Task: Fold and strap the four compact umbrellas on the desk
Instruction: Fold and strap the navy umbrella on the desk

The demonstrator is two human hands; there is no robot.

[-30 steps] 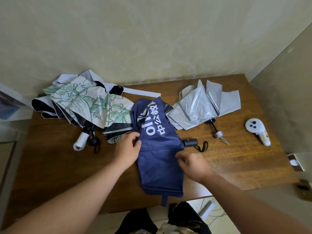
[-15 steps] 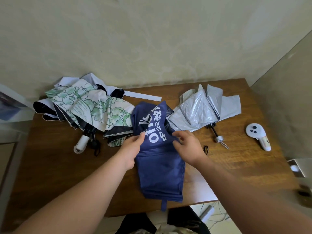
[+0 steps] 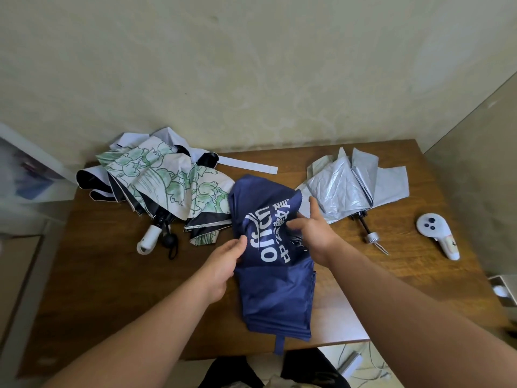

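Note:
A navy blue umbrella (image 3: 275,289) with white lettering lies in the middle of the wooden desk (image 3: 106,281), its strap hanging over the front edge. My left hand (image 3: 223,261) pinches the fabric at its left side. My right hand (image 3: 313,231) pinches a fold of the canopy at its right side, fingers partly spread. A white umbrella with a green floral print (image 3: 165,186) lies loose at the back left, on top of another pale one with a black lining (image 3: 92,183). A silver umbrella (image 3: 355,186) lies unfolded at the back right.
A white handheld controller (image 3: 436,233) lies near the desk's right edge. A white handle and black knob (image 3: 156,239) stick out from the left pile. The wall runs close behind the desk. A white box (image 3: 503,292) sits beyond the right edge.
My right hand moved up from the lower right side of the blue umbrella to its upper right, gathering fabric. The left hand stayed at the left edge. The blue umbrella's black handle is now covered.

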